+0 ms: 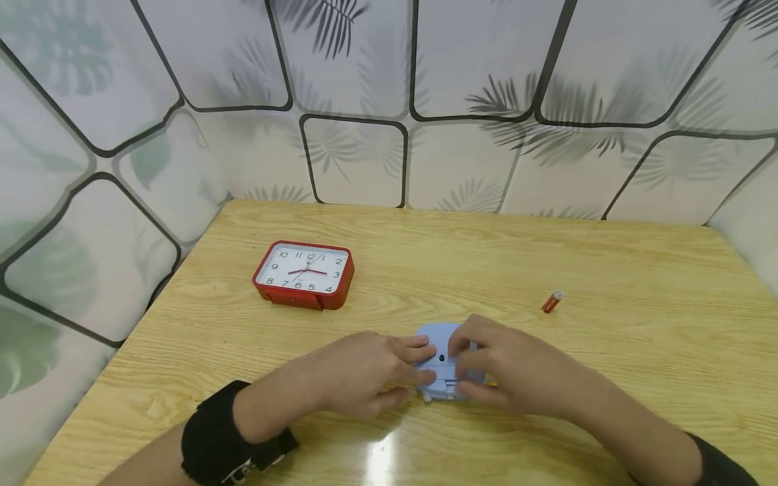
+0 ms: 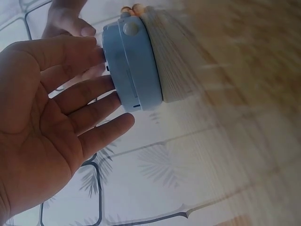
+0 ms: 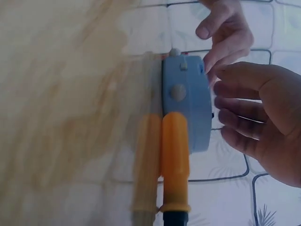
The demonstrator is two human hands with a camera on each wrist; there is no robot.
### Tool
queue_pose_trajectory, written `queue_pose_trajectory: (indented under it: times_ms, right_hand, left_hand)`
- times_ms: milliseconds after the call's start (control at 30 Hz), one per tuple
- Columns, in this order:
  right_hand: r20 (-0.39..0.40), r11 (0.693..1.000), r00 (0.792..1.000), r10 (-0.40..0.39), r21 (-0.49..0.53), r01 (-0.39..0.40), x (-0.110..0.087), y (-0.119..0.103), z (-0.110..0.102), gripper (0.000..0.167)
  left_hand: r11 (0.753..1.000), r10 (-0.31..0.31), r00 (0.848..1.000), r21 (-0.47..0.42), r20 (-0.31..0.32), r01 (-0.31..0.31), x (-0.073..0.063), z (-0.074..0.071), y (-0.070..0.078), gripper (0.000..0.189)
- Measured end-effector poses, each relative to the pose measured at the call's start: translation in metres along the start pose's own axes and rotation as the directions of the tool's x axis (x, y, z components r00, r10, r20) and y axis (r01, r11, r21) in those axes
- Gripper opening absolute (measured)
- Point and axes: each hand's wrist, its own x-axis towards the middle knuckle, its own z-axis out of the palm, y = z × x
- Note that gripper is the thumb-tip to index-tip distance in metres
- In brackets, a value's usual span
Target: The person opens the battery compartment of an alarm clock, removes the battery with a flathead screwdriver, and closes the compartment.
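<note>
Left hand (image 1: 371,371), head view: fingers laid out pretty much straight and spread, tips rested on the left part of the blue case.
Right hand (image 1: 510,364), head view: fingers bent over the case's right part, kinda narrow; whether anything is pinched can't be told.
Blue case (image 1: 437,334), head view: laid flat on the wooden table (image 1: 389,233), between the two hands, partly covered by both.
Red clock (image 1: 304,273), head view: set face up at the left, well apart from the case.
Battery (image 1: 552,302), head view: left lying alone beyond the right hand.
Black wristband (image 1: 213,435), head view: worn on the left wrist.
Case edge, left wrist view: seen side-on, a pale knob (image 2: 130,28) shown on its side; the left palm is shown too, fingers stretched to the case.
Orange handle (image 3: 175,150), right wrist view: seen near the case, overlapping its lower part, mirrored in the tabletop; the right fingers are loosely bent just beside the case.
</note>
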Motion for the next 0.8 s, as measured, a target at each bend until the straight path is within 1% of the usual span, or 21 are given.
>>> queue_pose_trajectory:
  times_ms: [100, 167, 267, 400, 467, 533, 600, 667, 800]
  right_hand:
    - [-0.008, 0.996, 0.996, 0.088, 0.002, -0.087, 0.0003, 0.0029, -0.0006, 0.036]
    - [0.014, 0.990, 0.990, 0.138, 0.003, -0.138, 0.0007, 0.0036, -0.0006, 0.048]
    - [0.069, 0.982, 0.979, 0.191, -0.001, -0.191, -0.0001, 0.0040, -0.0008, 0.060]
    - [0.154, 0.972, 0.962, 0.227, 0.033, -0.235, -0.0020, 0.0038, -0.0017, 0.078]
    - [0.209, 0.964, 0.948, 0.240, 0.059, -0.258, -0.0033, 0.0034, -0.0024, 0.086]
    - [0.263, 0.957, 0.932, 0.252, 0.074, -0.279, -0.0042, 0.0030, -0.0030, 0.092]
    - [0.294, 0.955, 0.921, 0.254, 0.074, -0.287, -0.0050, 0.0025, -0.0034, 0.093]
    - [0.296, 0.962, 0.924, 0.241, 0.053, -0.268, -0.0051, 0.0022, -0.0032, 0.095]
    - [0.248, 0.980, 0.950, 0.189, 0.016, -0.199, -0.0034, 0.0024, -0.0010, 0.099]
  left_hand:
    - [1.000, -0.005, 1.000, 0.006, 0.006, 0.005, 0.0007, -0.0003, 0.0004, 0.038]
    - [1.000, -0.004, 1.000, 0.014, 0.003, 0.004, 0.0008, -0.0004, 0.0006, 0.038]
    - [1.000, -0.004, 1.000, 0.028, 0.002, 0.003, 0.0012, -0.0004, 0.0010, 0.039]
    - [0.999, -0.008, 1.000, 0.042, 0.008, 0.008, 0.0022, -0.0012, 0.0020, 0.039]
    - [0.999, -0.005, 1.000, 0.034, 0.019, 0.004, 0.0019, -0.0019, 0.0030, 0.039]
    - [1.000, 0.007, 0.999, 0.025, 0.036, -0.008, 0.0008, -0.0027, 0.0046, 0.040]
    - [1.000, 0.024, 0.998, 0.017, 0.052, -0.025, -0.0004, -0.0035, 0.0064, 0.041]
    - [0.999, 0.040, 0.997, 0.020, 0.059, -0.041, -0.0020, -0.0044, 0.0080, 0.043]
    - [0.999, 0.044, 0.998, 0.013, 0.033, -0.044, -0.0046, -0.0046, 0.0083, 0.042]
